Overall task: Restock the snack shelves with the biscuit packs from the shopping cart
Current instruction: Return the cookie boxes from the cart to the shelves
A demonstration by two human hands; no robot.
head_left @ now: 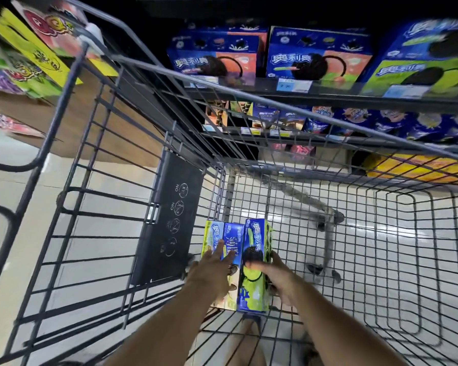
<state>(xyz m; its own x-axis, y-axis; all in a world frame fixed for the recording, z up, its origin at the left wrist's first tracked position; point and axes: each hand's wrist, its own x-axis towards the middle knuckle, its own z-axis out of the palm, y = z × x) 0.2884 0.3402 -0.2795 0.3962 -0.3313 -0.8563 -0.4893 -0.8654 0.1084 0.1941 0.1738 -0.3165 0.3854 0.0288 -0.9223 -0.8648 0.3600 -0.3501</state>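
Three packs sit side by side in the cart (249,95), at its near left corner beside the black flap (169,220). The right hand (275,276) clasps the green pack (252,291), thumb across its face, seemingly to lift it. The left hand (212,268) rests flat-fingered on the blue pack (232,233), likely steadying the others. The shelves (328,91) stand far beyond.
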